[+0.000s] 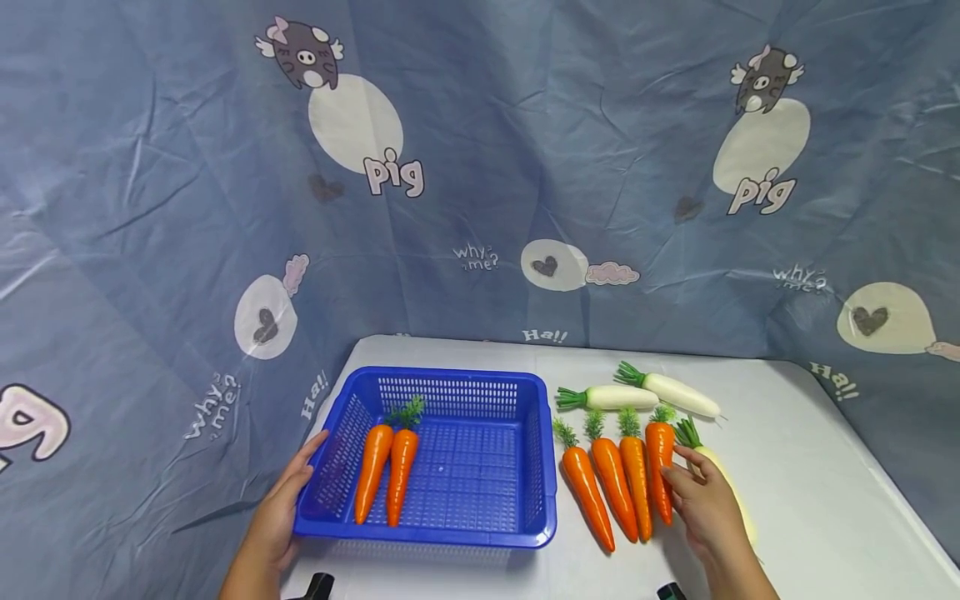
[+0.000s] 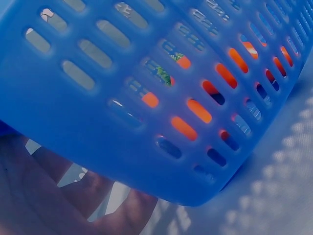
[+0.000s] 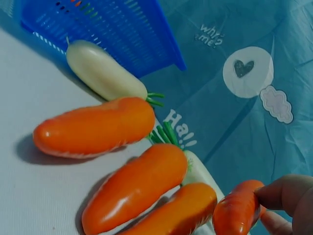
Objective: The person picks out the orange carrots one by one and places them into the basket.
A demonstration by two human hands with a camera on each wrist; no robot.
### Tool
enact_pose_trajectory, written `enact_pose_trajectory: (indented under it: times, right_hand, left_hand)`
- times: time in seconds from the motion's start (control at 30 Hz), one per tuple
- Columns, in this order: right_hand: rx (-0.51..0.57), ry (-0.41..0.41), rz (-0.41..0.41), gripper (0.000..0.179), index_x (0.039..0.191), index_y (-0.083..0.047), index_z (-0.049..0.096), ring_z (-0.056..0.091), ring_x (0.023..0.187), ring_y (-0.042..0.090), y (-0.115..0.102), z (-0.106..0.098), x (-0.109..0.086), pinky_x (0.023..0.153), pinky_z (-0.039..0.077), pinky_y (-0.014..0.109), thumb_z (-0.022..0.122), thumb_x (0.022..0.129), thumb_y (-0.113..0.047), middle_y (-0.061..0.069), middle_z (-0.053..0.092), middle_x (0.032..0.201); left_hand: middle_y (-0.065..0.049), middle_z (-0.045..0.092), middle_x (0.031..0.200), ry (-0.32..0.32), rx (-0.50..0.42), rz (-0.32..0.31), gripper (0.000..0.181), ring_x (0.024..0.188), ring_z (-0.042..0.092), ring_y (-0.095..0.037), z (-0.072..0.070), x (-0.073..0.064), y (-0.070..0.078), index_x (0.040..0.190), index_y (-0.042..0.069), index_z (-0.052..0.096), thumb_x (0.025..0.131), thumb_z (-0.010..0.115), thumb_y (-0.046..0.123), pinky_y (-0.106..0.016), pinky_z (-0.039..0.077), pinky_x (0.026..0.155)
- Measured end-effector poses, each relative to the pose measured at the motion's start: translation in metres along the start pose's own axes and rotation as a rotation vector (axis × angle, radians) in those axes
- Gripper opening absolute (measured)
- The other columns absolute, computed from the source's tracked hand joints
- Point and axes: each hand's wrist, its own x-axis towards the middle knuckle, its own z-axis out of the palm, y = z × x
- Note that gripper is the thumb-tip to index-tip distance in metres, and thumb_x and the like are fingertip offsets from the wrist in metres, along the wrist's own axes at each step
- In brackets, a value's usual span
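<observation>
A blue plastic basket [image 1: 438, 539] stands on the white table, holding two orange carrots [image 1: 402, 471] with green tops. My left hand [image 1: 279, 508] holds the basket's left rim; in the left wrist view its fingers [image 2: 132, 210] meet the edge of the slotted wall, which hides the tips. To the right of the basket lies a row of several carrots [image 1: 588, 492]. My right hand [image 1: 703, 500] pinches the rightmost carrot [image 1: 660, 454] of that row between thumb and fingers, clearest in the right wrist view. A white radish [image 1: 726, 471] with green stems lies partly hidden behind that hand.
Two more white radishes, one left [image 1: 618, 397] and one right [image 1: 682, 395], lie behind the row of carrots. A blue-grey printed curtain [image 1: 480, 167] hangs around the table's back and sides. Dark objects [image 1: 321, 586] show at the lower edge near each wrist.
</observation>
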Motion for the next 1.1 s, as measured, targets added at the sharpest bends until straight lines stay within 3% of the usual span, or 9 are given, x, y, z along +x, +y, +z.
enact_pose_trajectory:
  times: [0.23,0.6,0.97,1.1]
  right_hand:
    - [0.013,-0.04,0.002,0.059,0.157,-0.003,0.035,0.066,0.092,0.005,-0.005,0.005,-0.005,0.078,0.058,0.025,0.06,0.105,-0.011,0.005,0.061,0.116]
    - [0.083,-0.073,-0.003,0.052,0.151,-0.003,0.038,0.065,0.091,0.007,-0.008,0.02,-0.017,0.077,0.057,0.024,0.06,0.103,-0.007,0.004,0.059,0.11]
    - [0.082,-0.088,-0.005,0.052,0.15,-0.003,0.041,0.064,0.088,0.009,-0.008,0.031,-0.025,0.074,0.056,0.025,0.062,0.102,-0.007,0.001,0.062,0.103]
    - [0.097,-0.1,-0.005,0.053,0.15,-0.003,0.042,0.064,0.09,0.01,-0.01,0.035,-0.025,0.076,0.056,0.026,0.063,0.102,-0.006,0.001,0.063,0.102]
  left_hand:
    - [0.019,0.048,0.145,-0.022,-0.014,0.031,0.055,0.109,0.063,-0.016,-0.002,-0.001,-0.002,0.169,0.025,0.017,0.116,0.028,0.034,-0.036,0.059,0.082]
    - [0.017,0.045,0.145,0.013,0.006,0.007,0.055,0.108,0.063,-0.017,0.0,-0.001,0.001,0.168,0.025,0.018,0.116,0.028,0.034,-0.036,0.059,0.081]
    - [0.016,0.053,0.143,-0.1,-0.053,0.076,0.055,0.109,0.065,-0.017,-0.005,-0.001,-0.002,0.169,0.023,0.014,0.116,0.025,0.03,-0.038,0.06,0.083]
    - [0.017,0.053,0.143,-0.092,-0.054,0.072,0.055,0.109,0.065,-0.017,-0.005,-0.002,-0.002,0.169,0.023,0.014,0.116,0.026,0.031,-0.038,0.06,0.083]
